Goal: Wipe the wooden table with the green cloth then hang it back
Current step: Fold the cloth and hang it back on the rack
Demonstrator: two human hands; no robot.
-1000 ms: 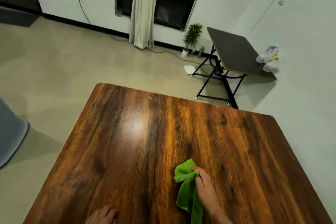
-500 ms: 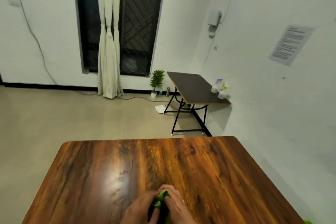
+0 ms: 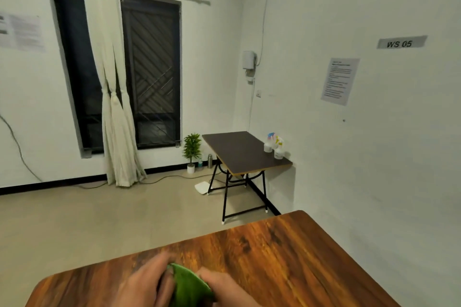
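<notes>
Both hands were low in the frame, right at the near edge of the wooden table, and the green cloth was bunched up between them. The left hand had its fingers curled in against the cloth's left side, closed on it; the right hand was wrapped over the other side, gripping too. Everything down there was smeared with motion blur, so whether the cloth was touching the tabletop or was lifted just clear of it, I could not tell. The tabletop itself showed dark, streaky grain with a soft glare across the middle, and nothing else lay on the part in view.

Beyond the table, the room opened up. A small dark folding table stood against the right-hand wall on black legs, with two spray bottles side by side at its wall edge. A little potted plant sat on the floor just beside it, below the dark window. A pale curtain hung knotted in front of the window, reaching down to the floor. On the right wall were a printed sheet and, above it, a label reading "WS 05".
</notes>
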